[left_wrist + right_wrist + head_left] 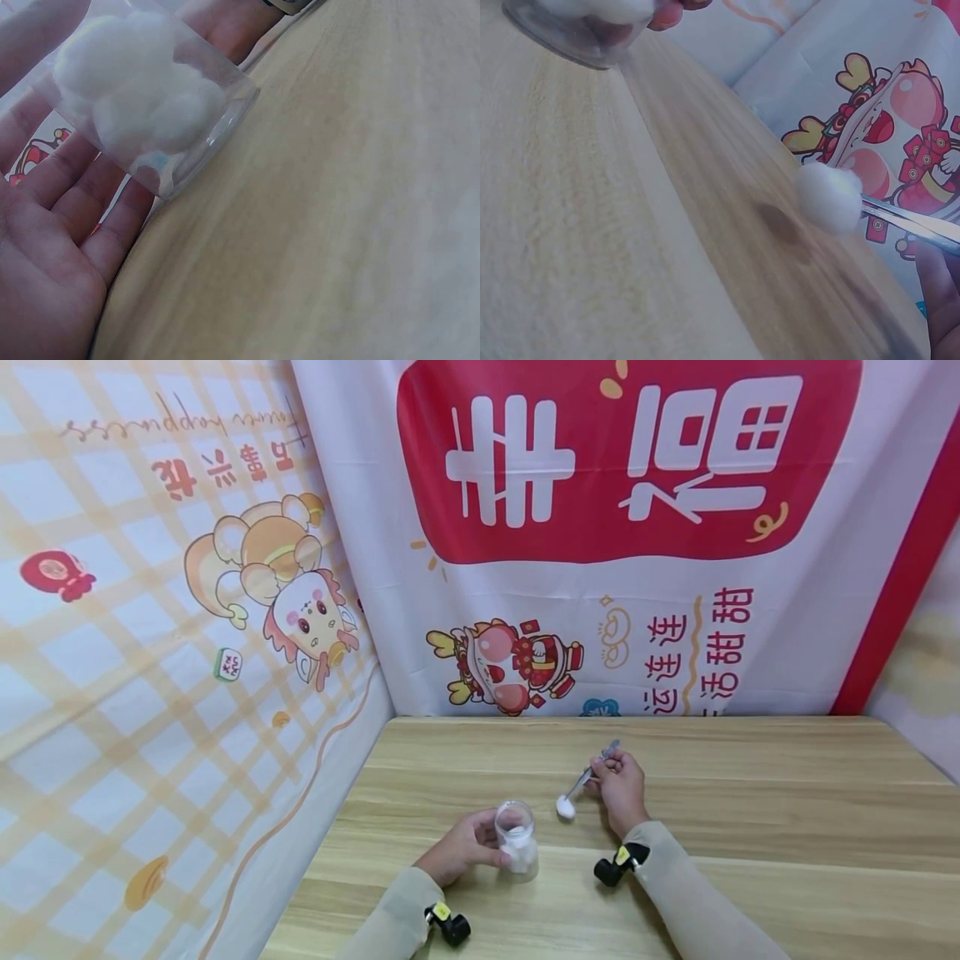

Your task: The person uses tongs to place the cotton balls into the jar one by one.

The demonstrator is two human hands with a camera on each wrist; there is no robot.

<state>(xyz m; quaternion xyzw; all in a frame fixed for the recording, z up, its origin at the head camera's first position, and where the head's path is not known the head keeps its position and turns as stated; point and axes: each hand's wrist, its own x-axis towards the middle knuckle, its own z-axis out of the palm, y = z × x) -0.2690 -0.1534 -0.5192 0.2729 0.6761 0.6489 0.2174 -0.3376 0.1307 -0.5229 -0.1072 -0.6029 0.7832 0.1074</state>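
A clear jar (521, 864) with several white cotton balls (127, 82) inside is held by my left hand (467, 847), thumb on the near side and fingers behind. Its mouth faces up in the head view and I see no lid on it. Whether its base touches the table I cannot tell. To its right, my right hand (622, 789) grips slim metal forceps (588, 772) by the handle. At their tip is a single cotton ball (829, 198), above the wood and apart from the jar. The right fingers are mostly out of the right wrist view.
The light wooden table (750, 827) runs back to a printed cloth (480, 585) with red lettering and cartoon figures. A checked cloth wall (150, 710) borders the left side. A small black camera (621, 865) sits on each wrist.
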